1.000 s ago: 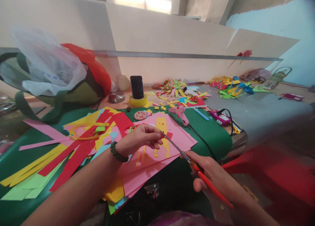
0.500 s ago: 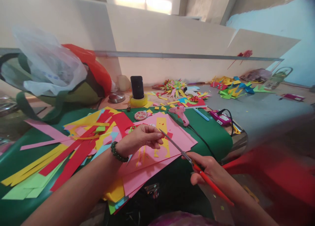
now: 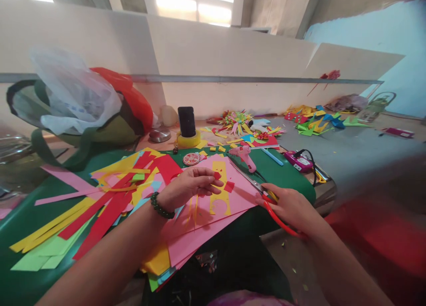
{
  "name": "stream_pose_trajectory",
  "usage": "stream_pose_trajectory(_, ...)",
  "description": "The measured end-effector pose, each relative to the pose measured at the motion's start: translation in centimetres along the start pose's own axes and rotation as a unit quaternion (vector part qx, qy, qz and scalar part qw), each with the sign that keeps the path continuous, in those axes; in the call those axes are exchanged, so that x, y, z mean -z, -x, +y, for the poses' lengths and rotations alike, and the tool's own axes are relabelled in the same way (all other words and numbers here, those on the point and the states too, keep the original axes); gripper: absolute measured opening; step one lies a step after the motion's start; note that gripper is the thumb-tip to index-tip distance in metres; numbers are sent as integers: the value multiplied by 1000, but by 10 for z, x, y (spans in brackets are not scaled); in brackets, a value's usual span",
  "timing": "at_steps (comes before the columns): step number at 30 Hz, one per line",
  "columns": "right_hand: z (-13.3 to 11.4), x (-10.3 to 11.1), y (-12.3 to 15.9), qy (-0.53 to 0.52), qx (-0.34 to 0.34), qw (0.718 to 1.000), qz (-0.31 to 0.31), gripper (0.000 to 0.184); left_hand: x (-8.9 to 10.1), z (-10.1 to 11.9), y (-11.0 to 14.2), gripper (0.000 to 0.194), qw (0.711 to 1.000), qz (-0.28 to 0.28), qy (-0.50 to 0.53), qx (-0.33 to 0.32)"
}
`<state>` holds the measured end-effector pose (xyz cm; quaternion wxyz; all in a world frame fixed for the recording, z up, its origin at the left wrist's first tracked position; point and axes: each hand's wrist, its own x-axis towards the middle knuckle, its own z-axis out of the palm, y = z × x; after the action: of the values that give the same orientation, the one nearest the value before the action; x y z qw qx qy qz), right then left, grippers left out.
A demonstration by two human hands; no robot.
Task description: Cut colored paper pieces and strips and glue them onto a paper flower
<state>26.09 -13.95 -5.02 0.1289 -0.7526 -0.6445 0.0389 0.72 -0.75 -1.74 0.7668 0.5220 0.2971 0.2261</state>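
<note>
My left hand [image 3: 193, 185], with a dark green bead bracelet at the wrist, hovers over a stack of pink paper [image 3: 186, 248]. A small red paper piece [image 3: 217, 176] shows at its fingertips, pinched there. My right hand [image 3: 291, 204] is closed around the red-orange handles of scissors [image 3: 248, 176]. Their blades lie together and point up and left, the tip near the pink glue gun [image 3: 244, 157]. Under my left hand, a yellow paper strip with cut-outs [image 3: 218, 204] lies on the pink paper. Another red scrap [image 3: 229, 186] rests beside it.
Coloured paper strips [image 3: 109, 195] spread over the green mat [image 3: 286, 177] at left. Behind stand a phone [image 3: 187, 121] in a yellow tape roll [image 3: 188, 140] and a bag [image 3: 129, 115]. A purple power strip [image 3: 297, 161] lies right, and a red stool [image 3: 376, 239] stands below.
My right hand has swung the scissors up and right, away from my left fingertips. My left fingers have loosened slightly, and the red piece now shows. The view has tipped up a little.
</note>
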Motion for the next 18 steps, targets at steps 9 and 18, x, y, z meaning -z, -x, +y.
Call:
stream_pose_trajectory(9, -12, 6, 3, -166, 112, 979, -42, 53, 1, -1, -1, 39, 999, 30, 0, -23)
stream_pose_trajectory(18, -22, 3, 8, -308, 136, 941, -36, 84, -2, 3, 2, 26, 998, 45, 28, -33)
